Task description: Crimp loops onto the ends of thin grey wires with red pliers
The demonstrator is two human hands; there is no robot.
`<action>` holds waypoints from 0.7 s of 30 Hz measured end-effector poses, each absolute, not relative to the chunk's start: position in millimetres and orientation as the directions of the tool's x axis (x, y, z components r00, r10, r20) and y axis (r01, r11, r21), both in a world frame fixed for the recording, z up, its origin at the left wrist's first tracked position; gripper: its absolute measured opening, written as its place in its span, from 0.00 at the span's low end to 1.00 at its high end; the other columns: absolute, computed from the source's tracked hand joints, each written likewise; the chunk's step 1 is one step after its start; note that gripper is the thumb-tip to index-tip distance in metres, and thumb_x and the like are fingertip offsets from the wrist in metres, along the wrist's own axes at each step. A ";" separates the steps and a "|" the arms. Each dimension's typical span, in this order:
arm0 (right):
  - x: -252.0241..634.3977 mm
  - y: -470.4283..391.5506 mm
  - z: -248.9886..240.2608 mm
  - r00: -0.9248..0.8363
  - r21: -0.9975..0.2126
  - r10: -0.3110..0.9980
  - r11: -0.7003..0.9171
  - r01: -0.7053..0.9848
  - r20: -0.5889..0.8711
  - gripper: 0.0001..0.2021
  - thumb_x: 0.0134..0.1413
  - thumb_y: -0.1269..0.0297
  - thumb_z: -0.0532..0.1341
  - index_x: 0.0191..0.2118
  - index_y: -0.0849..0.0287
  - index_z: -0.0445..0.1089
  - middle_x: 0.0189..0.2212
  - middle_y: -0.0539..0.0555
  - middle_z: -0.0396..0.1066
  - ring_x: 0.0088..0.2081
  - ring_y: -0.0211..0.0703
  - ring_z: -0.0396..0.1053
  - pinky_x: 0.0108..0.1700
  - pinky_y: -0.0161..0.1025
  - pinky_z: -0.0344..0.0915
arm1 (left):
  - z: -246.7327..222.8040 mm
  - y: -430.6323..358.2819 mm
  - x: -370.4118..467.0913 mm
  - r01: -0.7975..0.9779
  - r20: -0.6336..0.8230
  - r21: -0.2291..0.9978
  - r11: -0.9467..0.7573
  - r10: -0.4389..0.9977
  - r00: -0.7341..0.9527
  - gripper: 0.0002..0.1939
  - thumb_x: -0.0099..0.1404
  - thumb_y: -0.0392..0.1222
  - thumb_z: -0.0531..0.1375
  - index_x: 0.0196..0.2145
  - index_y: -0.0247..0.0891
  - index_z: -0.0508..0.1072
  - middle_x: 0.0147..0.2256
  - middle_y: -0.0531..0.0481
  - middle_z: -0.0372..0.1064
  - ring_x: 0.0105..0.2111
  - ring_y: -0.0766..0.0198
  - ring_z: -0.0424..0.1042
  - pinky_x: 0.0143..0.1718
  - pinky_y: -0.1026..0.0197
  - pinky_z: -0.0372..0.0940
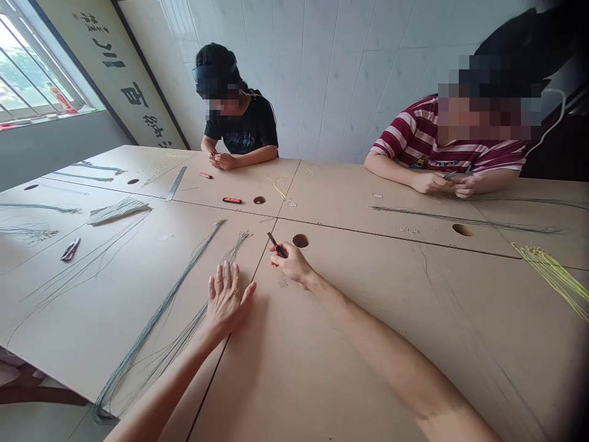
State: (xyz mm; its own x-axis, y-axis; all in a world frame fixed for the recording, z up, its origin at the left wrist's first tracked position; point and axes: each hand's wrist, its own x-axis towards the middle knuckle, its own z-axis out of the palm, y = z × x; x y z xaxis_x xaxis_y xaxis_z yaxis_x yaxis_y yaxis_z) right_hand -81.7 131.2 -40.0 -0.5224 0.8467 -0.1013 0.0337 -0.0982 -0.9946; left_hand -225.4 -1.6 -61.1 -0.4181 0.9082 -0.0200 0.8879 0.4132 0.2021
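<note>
My left hand point(226, 296) lies flat, palm down, with its fingers stretched out. Beneath it runs a bundle of thin grey-green strands point(184, 334), whose small pale ends point(243, 236) stick out beyond my fingertips. A thicker bundle of grey-green strands point(161, 307) stretches just to the left, down to the table's near edge. My right hand point(292, 264) is closed round a slim tool point(277, 246) with a red and black handle and a dark, narrow tip. The tip points up and left; its exact kind does not show clearly.
Two people point(242, 123) work across the jointed table point(368, 368). Cable holes point(300, 240) pierce the tabletop. Scissors-like snips point(70, 249), a steel ruler point(177, 183), a red and black object point(232, 200) and yellow strands point(552, 270) lie around.
</note>
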 end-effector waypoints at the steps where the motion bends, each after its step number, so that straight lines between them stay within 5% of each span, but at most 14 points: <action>1: -80.9 132.9 -39.4 -0.521 -0.996 0.849 -0.087 0.035 -0.092 0.09 0.44 0.69 0.60 0.35 0.58 0.67 0.26 0.47 0.66 0.30 0.38 0.69 0.37 0.39 0.66 | -66.4 -4.3 -223.9 0.901 -0.039 0.145 0.410 0.912 -0.408 0.39 0.70 0.56 0.45 0.68 0.25 0.49 0.70 0.35 0.36 0.69 0.45 0.35 0.67 0.40 0.36; 6: -69.1 146.5 -25.8 -0.493 -0.999 0.870 0.010 0.036 -0.009 0.09 0.44 0.68 0.59 0.35 0.57 0.66 0.24 0.45 0.65 0.29 0.37 0.68 0.39 0.39 0.65 | -77.4 -6.2 -225.4 0.928 0.003 0.044 0.369 0.929 -0.370 0.39 0.71 0.58 0.42 0.68 0.25 0.47 0.69 0.37 0.38 0.69 0.46 0.38 0.66 0.40 0.40; 21: 47.2 185.4 65.4 -0.214 -0.926 0.915 0.367 0.087 0.342 0.10 0.47 0.68 0.63 0.38 0.58 0.68 0.24 0.45 0.66 0.30 0.37 0.69 0.40 0.41 0.65 | -76.5 -5.2 -226.9 0.930 0.041 0.057 0.363 0.930 -0.366 0.41 0.69 0.60 0.42 0.68 0.24 0.50 0.69 0.35 0.40 0.69 0.44 0.41 0.66 0.39 0.42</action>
